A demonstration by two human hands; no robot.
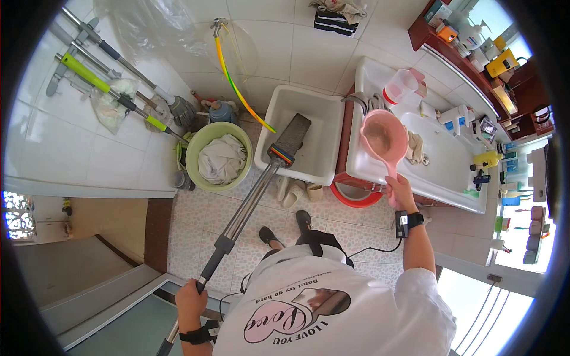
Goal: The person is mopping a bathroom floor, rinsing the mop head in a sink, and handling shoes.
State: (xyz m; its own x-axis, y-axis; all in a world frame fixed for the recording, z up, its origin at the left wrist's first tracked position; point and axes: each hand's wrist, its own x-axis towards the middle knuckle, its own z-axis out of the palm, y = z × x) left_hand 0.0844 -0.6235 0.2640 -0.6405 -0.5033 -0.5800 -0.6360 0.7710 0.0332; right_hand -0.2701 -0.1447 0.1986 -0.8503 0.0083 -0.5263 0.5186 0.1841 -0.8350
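Observation:
My left hand grips the metal pole of a squeeze mop. The flat mop head, grey and dark as if wet, rests inside a white mop sink. A yellow and green hose hangs from a wall tap, its end over the sink by the mop head. In my right hand is the handle of a pink plastic water ladle, held above the near left part of the washbasin counter. The ladle's bowl faces up and looks brownish inside; whether it holds water is unclear.
A green bucket with white cloth stands left of the sink. Slippers and a red basin lie below. Several mops hang on the left wall. A clear plastic jug and a beige cloth sit by the washbasin.

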